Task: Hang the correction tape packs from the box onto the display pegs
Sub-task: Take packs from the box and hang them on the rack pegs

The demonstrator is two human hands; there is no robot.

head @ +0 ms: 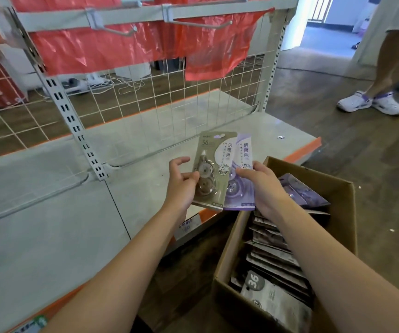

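Cardboard box (287, 239) is set on the floor at near right, flaps open. It is packed with correction tape packs (275, 260) stood on edge in a row; a grey pack marked "36" (275, 301) lies flat at the near end, and purple packs (302, 193) are piled at the far end. The box's near corner is cut off by the frame edge and partly hidden by the right forearm.

Two packs are held above the shelf edge, overlapping. The olive pack (208, 169) is gripped by the left hand (181, 183), thumb on its face, index finger raised clear. The purple pack (239, 174) is pinched by the right hand (258, 181), fingers curled round its right edge; its left part is hidden behind the olive pack.

Display pegs (121, 31) are seen far above, bare, against red plastic sheeting (121, 49). Small print on the packs cannot be read.
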